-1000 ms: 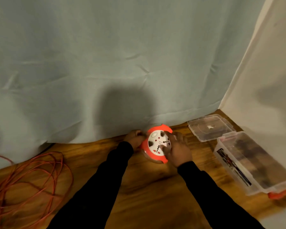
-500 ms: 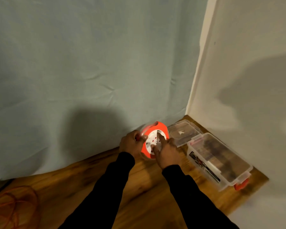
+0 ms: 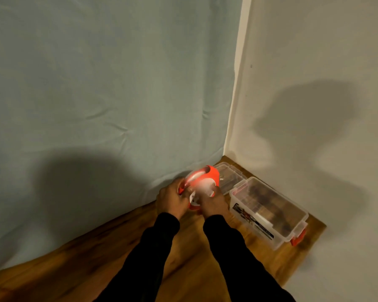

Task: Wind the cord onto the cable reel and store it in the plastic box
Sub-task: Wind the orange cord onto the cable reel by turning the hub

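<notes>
I see the cable reel (image 3: 202,186), orange-rimmed with a white face, held up off the wooden floor (image 3: 122,253), tilted and blurred. My landmark is the clear plastic box (image 3: 268,216): the reel sits just left of its far end, close to it; I cannot tell whether they touch. Left hand (image 3: 171,200) is wrapped around the reel's left rim, fingers curled closed on the orange edge. Right hand (image 3: 214,203) presses on the white face from below and right, fingers bent against it, gripping the reel too. Both sleeves are dark. The box stands open on the floor, orange latch (image 3: 298,238) at its near end. Its clear lid (image 3: 228,178) lies flat just beyond the box, partly behind the reel. A pale blue cloth (image 3: 107,94) hangs behind the reel, well left of the box; a white wall (image 3: 314,83) rises right of the box. No cord in view.
</notes>
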`<move>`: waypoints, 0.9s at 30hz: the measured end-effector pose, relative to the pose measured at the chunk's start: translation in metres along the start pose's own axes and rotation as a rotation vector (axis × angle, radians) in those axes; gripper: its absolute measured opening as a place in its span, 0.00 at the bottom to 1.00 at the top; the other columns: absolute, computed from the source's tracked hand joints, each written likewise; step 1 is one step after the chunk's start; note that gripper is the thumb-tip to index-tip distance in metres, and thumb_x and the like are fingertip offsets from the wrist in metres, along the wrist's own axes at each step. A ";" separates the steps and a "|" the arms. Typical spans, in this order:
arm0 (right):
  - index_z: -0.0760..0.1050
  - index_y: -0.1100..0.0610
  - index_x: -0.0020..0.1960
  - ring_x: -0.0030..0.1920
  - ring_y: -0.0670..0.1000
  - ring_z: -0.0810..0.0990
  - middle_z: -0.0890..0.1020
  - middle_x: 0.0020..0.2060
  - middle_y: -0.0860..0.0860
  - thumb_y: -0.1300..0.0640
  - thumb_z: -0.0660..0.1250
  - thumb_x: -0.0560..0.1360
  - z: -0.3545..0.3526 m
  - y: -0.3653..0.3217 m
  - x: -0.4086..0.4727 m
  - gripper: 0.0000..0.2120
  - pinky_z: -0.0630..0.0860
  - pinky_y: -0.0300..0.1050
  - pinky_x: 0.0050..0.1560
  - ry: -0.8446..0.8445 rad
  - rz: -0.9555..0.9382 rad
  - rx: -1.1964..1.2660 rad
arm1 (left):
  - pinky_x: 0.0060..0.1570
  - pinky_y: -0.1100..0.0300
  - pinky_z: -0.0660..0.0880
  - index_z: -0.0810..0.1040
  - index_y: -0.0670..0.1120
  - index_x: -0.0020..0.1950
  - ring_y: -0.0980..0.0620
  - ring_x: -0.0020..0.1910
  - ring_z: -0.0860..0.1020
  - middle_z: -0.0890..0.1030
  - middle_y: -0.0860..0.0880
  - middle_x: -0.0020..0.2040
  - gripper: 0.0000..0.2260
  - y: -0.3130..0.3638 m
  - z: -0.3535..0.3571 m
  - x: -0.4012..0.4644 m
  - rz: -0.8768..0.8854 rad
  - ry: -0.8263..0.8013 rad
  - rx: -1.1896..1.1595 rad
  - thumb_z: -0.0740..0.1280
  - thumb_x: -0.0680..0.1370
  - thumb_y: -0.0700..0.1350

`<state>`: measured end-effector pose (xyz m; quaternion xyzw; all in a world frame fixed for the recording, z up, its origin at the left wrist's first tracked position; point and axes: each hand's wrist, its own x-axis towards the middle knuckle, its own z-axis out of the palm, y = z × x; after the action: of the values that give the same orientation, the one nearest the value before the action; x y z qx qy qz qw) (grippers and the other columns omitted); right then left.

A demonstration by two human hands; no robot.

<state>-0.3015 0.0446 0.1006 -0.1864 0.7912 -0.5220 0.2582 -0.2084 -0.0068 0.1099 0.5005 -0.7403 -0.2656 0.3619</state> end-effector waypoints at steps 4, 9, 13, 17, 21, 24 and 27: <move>0.74 0.57 0.51 0.30 0.54 0.81 0.87 0.41 0.59 0.42 0.65 0.78 -0.003 -0.006 0.009 0.17 0.70 0.38 0.24 -0.091 0.326 0.562 | 0.46 0.61 0.75 0.80 0.47 0.55 0.49 0.48 0.81 0.83 0.50 0.48 0.13 -0.007 0.007 0.000 0.002 -0.039 -0.133 0.70 0.74 0.53; 0.70 0.54 0.62 0.47 0.56 0.84 0.83 0.55 0.56 0.37 0.61 0.77 -0.005 0.030 0.035 0.24 0.82 0.51 0.43 -0.026 -0.230 -0.220 | 0.44 0.50 0.80 0.80 0.49 0.46 0.49 0.44 0.82 0.84 0.51 0.44 0.13 -0.039 0.020 0.020 -0.055 0.006 -0.198 0.68 0.72 0.58; 0.55 0.46 0.76 0.53 0.57 0.82 0.77 0.64 0.55 0.37 0.56 0.79 -0.001 0.051 0.039 0.29 0.80 0.52 0.48 0.014 -0.694 -0.660 | 0.41 0.50 0.81 0.80 0.49 0.44 0.53 0.41 0.82 0.84 0.52 0.42 0.13 -0.056 0.035 0.029 0.011 -0.003 -0.198 0.68 0.72 0.58; 0.52 0.45 0.77 0.49 0.58 0.84 0.83 0.55 0.56 0.35 0.54 0.79 0.007 0.068 0.056 0.31 0.80 0.52 0.45 0.108 -0.807 -0.697 | 0.42 0.51 0.82 0.82 0.48 0.48 0.53 0.43 0.83 0.85 0.51 0.44 0.19 -0.067 0.052 0.029 0.134 -0.001 -0.272 0.66 0.69 0.61; 0.64 0.50 0.72 0.49 0.61 0.83 0.85 0.50 0.56 0.35 0.61 0.76 0.007 0.074 0.063 0.30 0.79 0.51 0.44 0.247 -0.753 -0.596 | 0.47 0.51 0.81 0.82 0.47 0.50 0.53 0.45 0.83 0.85 0.51 0.45 0.17 -0.069 0.067 0.029 0.237 0.024 -0.295 0.68 0.71 0.58; 0.72 0.56 0.63 0.45 0.57 0.85 0.85 0.50 0.56 0.38 0.66 0.74 0.007 0.070 0.064 0.26 0.77 0.45 0.37 0.119 -0.347 0.073 | 0.49 0.51 0.81 0.82 0.49 0.51 0.54 0.47 0.83 0.85 0.53 0.47 0.17 -0.071 0.084 0.023 0.252 0.037 -0.348 0.70 0.70 0.59; 0.74 0.59 0.54 0.21 0.50 0.77 0.85 0.37 0.58 0.45 0.66 0.78 0.005 0.076 0.057 0.17 0.69 0.34 0.22 -0.171 -0.059 0.663 | 0.51 0.52 0.80 0.82 0.50 0.52 0.52 0.49 0.82 0.85 0.52 0.48 0.16 -0.077 0.093 0.011 0.303 0.111 -0.349 0.70 0.70 0.57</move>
<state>-0.3460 0.0381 0.0170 -0.1583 0.5483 -0.7406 0.3548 -0.2432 -0.0412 -0.0006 0.3273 -0.7290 -0.3041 0.5186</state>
